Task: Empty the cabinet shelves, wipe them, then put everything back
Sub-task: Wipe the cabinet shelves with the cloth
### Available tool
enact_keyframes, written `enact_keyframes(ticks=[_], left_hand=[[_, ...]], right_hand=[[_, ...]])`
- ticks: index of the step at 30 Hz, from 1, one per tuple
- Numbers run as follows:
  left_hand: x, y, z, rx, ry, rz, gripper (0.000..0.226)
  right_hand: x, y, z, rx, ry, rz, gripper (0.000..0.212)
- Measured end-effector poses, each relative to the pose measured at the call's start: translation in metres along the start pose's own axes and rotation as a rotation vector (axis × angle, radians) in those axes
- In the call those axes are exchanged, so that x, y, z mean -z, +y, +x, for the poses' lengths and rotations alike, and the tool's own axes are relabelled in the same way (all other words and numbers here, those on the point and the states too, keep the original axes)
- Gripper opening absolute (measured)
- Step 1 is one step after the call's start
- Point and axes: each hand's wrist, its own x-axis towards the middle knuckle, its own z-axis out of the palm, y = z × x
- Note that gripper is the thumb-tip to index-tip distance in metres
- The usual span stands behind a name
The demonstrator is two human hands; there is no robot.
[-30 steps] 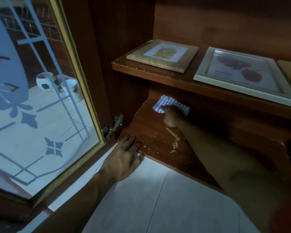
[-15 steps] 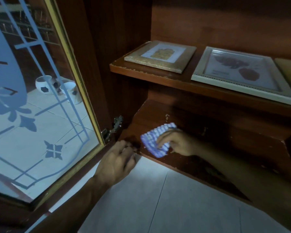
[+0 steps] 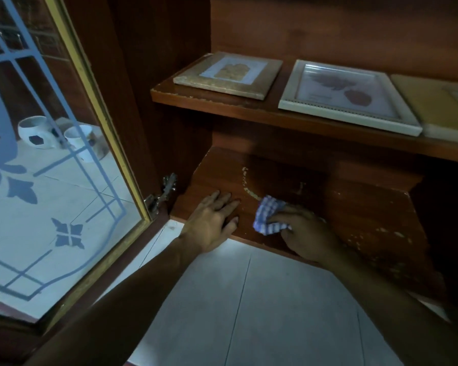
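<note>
The bottom shelf (image 3: 368, 207) of the wooden cabinet is bare, with pale scuffs and crumbs. My right hand (image 3: 307, 233) grips a crumpled blue-and-white checked cloth (image 3: 269, 217) near the shelf's front edge. My left hand (image 3: 212, 220) rests flat on the shelf's front left corner, fingers spread, just left of the cloth. On the upper shelf (image 3: 249, 112) lie three flat frames: a brown one (image 3: 228, 73), a white one (image 3: 347, 96) and a yellowish one (image 3: 444, 107) cut off at the right.
The glass cabinet door (image 3: 50, 180) with a gold rim stands open at the left, its hinge (image 3: 161, 194) beside my left hand. Through the glass two white cups (image 3: 53, 136) sit on the tiled floor. Pale floor tiles (image 3: 249, 299) lie in front of the cabinet.
My right hand pulled the cloth from the shelf's back to its front edge, then shifted it right. My left hand moved up onto the shelf corner.
</note>
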Motion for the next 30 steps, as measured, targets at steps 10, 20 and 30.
enact_keyframes(ticks=[10,20,30], left_hand=[[-0.011,0.005,0.002,-0.024,-0.007,0.070,0.077],[-0.009,0.013,0.009,-0.010,0.013,-0.013,0.064],[-0.015,0.055,0.030,-0.151,-0.036,-0.047,0.071]], right_hand=[[0.033,0.016,-0.013,-0.356,0.197,-0.184,0.030],[0.043,0.009,-0.083,-0.356,0.255,-0.054,0.027],[0.070,0.047,-0.051,-0.704,0.039,0.269,0.029]])
